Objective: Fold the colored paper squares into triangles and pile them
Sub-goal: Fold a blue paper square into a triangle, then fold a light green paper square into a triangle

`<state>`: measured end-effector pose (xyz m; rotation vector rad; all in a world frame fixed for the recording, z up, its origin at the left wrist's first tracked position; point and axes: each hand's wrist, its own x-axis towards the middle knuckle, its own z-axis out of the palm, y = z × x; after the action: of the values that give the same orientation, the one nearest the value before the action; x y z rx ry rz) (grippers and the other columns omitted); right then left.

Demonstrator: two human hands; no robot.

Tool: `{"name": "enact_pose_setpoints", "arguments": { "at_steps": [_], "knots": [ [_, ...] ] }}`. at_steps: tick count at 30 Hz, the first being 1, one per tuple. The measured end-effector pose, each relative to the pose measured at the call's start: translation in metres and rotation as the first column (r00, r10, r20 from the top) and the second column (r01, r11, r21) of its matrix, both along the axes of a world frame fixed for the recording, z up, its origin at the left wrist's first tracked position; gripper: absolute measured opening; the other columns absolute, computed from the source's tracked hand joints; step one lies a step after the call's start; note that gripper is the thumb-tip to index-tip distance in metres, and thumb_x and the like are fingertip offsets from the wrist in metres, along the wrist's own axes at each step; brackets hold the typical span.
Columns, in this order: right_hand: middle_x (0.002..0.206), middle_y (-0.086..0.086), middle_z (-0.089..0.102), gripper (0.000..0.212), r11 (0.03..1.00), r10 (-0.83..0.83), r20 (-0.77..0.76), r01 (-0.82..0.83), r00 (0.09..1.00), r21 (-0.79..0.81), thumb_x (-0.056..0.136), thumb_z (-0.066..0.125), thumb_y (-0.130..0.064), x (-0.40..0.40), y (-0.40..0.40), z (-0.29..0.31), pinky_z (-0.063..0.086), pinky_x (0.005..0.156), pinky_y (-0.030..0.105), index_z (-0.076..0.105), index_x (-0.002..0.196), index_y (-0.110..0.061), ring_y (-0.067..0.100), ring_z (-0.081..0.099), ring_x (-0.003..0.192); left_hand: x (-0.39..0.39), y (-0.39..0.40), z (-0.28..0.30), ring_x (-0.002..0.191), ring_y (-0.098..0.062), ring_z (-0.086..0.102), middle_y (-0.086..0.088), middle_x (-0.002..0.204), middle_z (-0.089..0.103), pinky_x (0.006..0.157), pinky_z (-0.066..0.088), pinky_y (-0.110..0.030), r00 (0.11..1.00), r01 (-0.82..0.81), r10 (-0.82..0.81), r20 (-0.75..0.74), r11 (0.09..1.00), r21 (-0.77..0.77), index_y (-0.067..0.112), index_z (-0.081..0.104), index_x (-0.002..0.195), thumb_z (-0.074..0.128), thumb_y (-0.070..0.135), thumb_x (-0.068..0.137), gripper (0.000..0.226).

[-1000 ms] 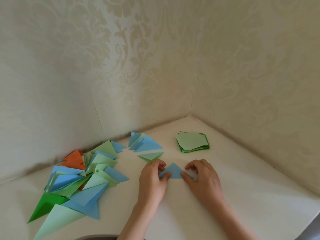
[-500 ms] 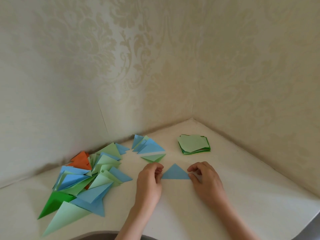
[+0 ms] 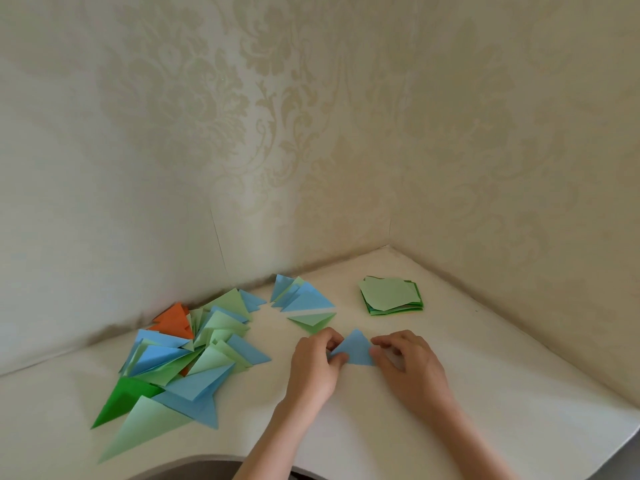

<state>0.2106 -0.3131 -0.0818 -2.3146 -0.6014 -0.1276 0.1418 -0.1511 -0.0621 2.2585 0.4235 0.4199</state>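
Many folded triangles lie in a loose pile (image 3: 180, 355) at the left of the white table (image 3: 485, 427), light green, blue, one dark green at the near edge and an orange one at the back against the wall. Going right, we see a smaller cluster of blue triangles (image 3: 299, 296) near the wall, with a single light green triangle (image 3: 311, 320) just in front of it. Next comes our left hand (image 3: 317, 368), its fingers curled and its thumb and fingertips pinching the left corner of a blue folded triangle (image 3: 355, 349). That triangle lies between our two hands, point toward the wall, at or just above the table; we cannot tell which. Our right hand (image 3: 412, 365) holds its right corner, fingers bent over the paper's edge. Beyond it, toward the corner of the patterned walls, sits a stack of unfolded green squares (image 3: 391, 294), well apart from both hands.
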Motion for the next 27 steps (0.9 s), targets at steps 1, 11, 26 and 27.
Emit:
{"name": "enact_pose_setpoints", "arguments": {
  "at_steps": [1,11,26,27],
  "knots": [
    [0.098,-0.021,0.055,0.015,1.000,0.010,-0.001,-0.010,1.000,0.001,0.085,0.064,-0.043,0.000,0.000,0.001,0.040,0.080,0.019,0.068,0.098,-0.037,0.002,0.050,0.094,-0.002,0.001,0.000,0.060,-0.003,0.051,0.012,0.066,0.057,0.057,0.036,-0.019,1.000,0.021,-0.021,0.012,1.000,-0.002,0.022,0.061,0.078,0.068,0.013,0.082,0.012],
    [0.084,-0.020,0.057,0.010,0.997,0.038,0.046,-0.041,0.998,0.072,0.084,0.070,-0.029,0.000,0.004,0.001,0.046,0.076,0.026,0.064,0.080,-0.036,0.004,0.055,0.082,0.002,0.070,0.005,0.084,-0.009,0.050,0.011,0.092,0.054,0.072,0.035,-0.013,0.992,-0.044,0.021,0.125,0.983,0.180,0.023,0.063,0.100,0.071,-0.002,0.071,0.039],
    [0.097,-0.017,0.064,0.004,0.980,0.198,0.088,-0.199,0.976,-0.004,0.086,0.070,-0.024,0.028,0.029,0.024,0.034,0.081,0.004,0.071,0.087,-0.021,0.006,0.057,0.095,0.043,0.106,0.005,0.069,-0.011,0.048,0.012,0.073,0.062,0.059,0.030,-0.021,0.998,0.036,-0.046,0.038,0.976,0.213,0.031,0.062,0.071,0.064,0.020,0.090,0.022],
    [0.101,-0.017,0.064,0.005,0.976,0.215,0.090,-0.216,0.972,-0.008,0.086,0.069,-0.025,0.032,0.038,0.026,0.032,0.084,0.002,0.072,0.088,-0.021,0.005,0.056,0.098,0.044,0.110,0.008,0.066,-0.006,0.049,0.013,0.072,0.062,0.057,0.030,-0.017,0.999,0.046,-0.048,0.004,0.979,0.200,0.029,0.064,0.073,0.064,0.020,0.090,0.019]
  ]
}}
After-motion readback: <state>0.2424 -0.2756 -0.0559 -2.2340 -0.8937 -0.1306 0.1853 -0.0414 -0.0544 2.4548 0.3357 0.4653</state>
